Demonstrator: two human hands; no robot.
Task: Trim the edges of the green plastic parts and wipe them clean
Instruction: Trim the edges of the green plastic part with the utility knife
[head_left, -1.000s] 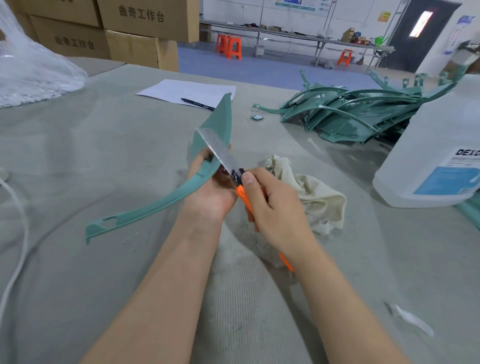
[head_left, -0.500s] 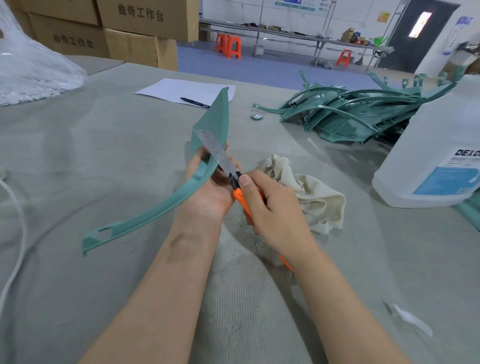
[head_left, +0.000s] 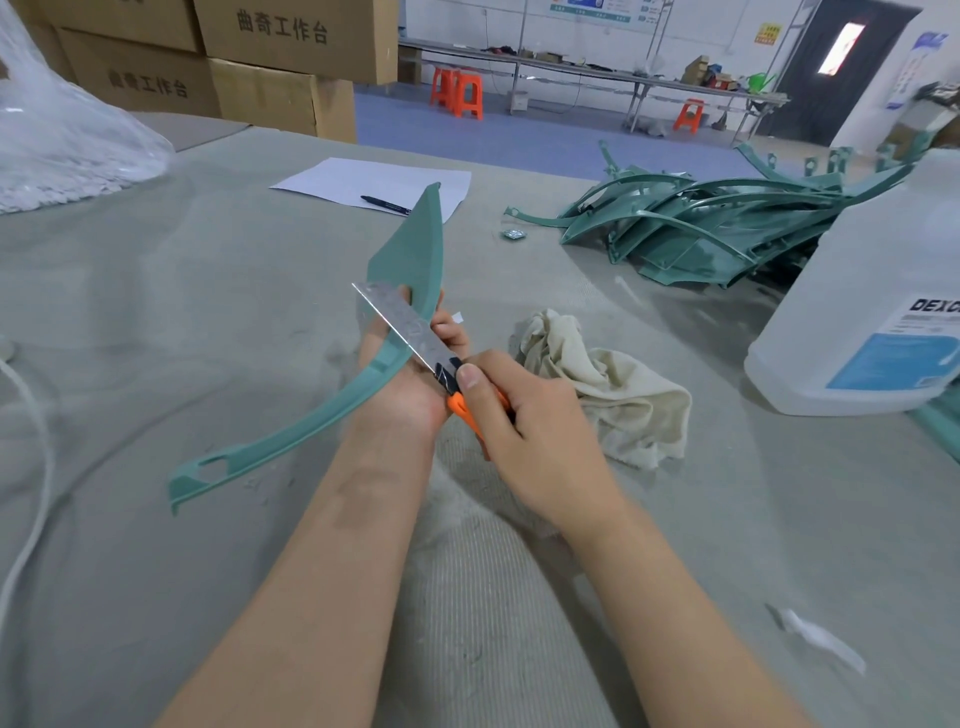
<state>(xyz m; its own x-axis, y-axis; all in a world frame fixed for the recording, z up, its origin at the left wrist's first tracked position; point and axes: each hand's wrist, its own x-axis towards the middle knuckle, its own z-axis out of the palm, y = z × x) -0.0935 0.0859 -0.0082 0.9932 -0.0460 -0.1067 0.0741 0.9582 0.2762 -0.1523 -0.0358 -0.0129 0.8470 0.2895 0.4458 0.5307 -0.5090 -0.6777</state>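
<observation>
My left hand (head_left: 402, 395) grips the curved green plastic part (head_left: 410, 249) above the grey table (head_left: 156, 312); my right hand (head_left: 530, 431) holds the orange-handled utility knife (head_left: 408, 326), whose blade has crept leftward across its edge. Trimming continues; wiping awaits.

Left hand (head_left: 410, 382) curls fingers round green plastic part (head_left: 410, 249); right hand (head_left: 530, 431) just beside, gripping utility knife (head_left: 402, 322), thumb forward; forearms converging.
</observation>
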